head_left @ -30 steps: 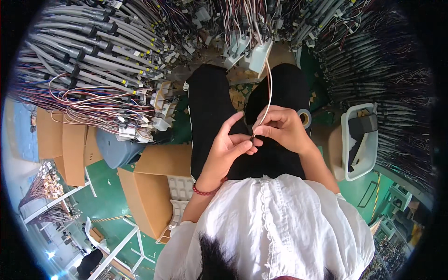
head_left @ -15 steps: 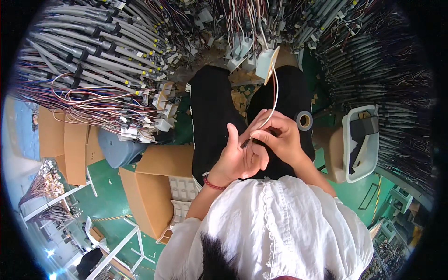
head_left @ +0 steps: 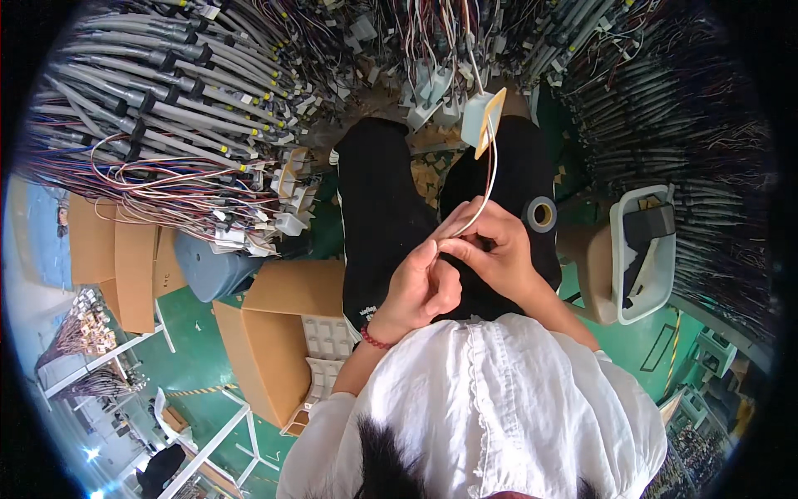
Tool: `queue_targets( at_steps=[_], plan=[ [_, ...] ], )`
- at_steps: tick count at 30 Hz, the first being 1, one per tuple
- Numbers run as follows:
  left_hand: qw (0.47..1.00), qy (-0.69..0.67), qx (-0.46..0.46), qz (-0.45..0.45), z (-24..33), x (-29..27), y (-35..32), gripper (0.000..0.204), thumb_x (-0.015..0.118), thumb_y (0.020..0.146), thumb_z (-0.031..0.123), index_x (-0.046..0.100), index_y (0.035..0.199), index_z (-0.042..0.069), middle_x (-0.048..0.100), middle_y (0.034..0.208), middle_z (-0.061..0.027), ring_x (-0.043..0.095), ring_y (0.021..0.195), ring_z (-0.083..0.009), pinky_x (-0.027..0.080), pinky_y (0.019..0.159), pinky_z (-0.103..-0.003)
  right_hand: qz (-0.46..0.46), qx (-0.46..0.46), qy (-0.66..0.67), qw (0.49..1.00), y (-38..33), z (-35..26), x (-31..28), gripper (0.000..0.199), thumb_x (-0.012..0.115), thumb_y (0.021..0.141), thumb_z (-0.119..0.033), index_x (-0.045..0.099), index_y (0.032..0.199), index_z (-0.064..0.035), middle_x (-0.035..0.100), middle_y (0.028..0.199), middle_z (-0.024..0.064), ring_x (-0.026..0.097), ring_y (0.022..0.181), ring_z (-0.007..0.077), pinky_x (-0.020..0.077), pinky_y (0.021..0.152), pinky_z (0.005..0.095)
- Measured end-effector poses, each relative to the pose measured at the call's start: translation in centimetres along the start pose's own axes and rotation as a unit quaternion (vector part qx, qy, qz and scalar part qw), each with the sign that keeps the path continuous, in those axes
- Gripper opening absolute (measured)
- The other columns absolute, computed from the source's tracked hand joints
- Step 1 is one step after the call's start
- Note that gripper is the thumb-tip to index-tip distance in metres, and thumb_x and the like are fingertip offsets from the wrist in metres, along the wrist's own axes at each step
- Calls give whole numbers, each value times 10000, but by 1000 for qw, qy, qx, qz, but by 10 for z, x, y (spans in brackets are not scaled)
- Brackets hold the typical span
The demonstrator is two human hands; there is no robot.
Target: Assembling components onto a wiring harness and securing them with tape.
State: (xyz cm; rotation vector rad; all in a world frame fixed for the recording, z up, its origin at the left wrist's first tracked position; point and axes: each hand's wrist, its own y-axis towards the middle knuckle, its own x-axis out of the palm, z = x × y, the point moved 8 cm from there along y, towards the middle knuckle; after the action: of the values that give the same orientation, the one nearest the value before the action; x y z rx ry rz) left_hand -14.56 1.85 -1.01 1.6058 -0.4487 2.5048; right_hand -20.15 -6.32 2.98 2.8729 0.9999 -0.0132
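Observation:
A thin bundle of white and dark red wires [head_left: 493,179] hangs in a curve from a white box-shaped housing with a tan rim [head_left: 475,125] above my right thigh. My right hand [head_left: 496,247] is closed on the lower part of these wires, thumb and fingers pinched together. Against its fingertips, my left hand [head_left: 422,289] pinches the wires' end, its other fingers curled in. The fingertips hide that end and any dark piece on it. A roll of dark tape [head_left: 541,214] rests at my right thigh, beside the right hand.
Grey cable harnesses [head_left: 179,91] hang thickly at the left, with loose wires and white connectors [head_left: 291,223]. More dark cables [head_left: 640,125] fill the right. An opened cardboard box [head_left: 266,358] holds white trays at lower left. A white bin [head_left: 619,258] stands at right.
My left hand has turned and closed from spread fingers into a pinch against the right fingertips. The dark piece at the wires' end is now hidden. The housing has shifted slightly.

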Motion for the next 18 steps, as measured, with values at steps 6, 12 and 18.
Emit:
queue_targets(
  at_steps=[6,12,18],
  plan=[
    [993,62,-1,99,0,-3,-4,561,196,1020,430,266,1444,70,316,372,37,237,282,-80,228,326,-223,-16,-88,-2,996,-2,4,3,112,734,762,-30,710,872,-29,616,856,61,596,734,118,453,568,221],
    [990,102,7,97,2,-1,-5,571,187,1019,444,291,1422,53,320,372,37,249,285,-78,232,332,-222,-9,-36,-2,999,-2,4,0,129,740,743,-17,710,868,-26,624,842,70,604,715,155,470,591,250],
    [985,149,67,58,6,-1,-8,594,233,1004,467,360,1341,-5,388,430,9,303,320,-68,266,355,-200,62,-83,-104,989,-5,-13,1,212,773,691,-16,709,892,-31,561,847,71,591,728,174,463,620,248]
  ],
)
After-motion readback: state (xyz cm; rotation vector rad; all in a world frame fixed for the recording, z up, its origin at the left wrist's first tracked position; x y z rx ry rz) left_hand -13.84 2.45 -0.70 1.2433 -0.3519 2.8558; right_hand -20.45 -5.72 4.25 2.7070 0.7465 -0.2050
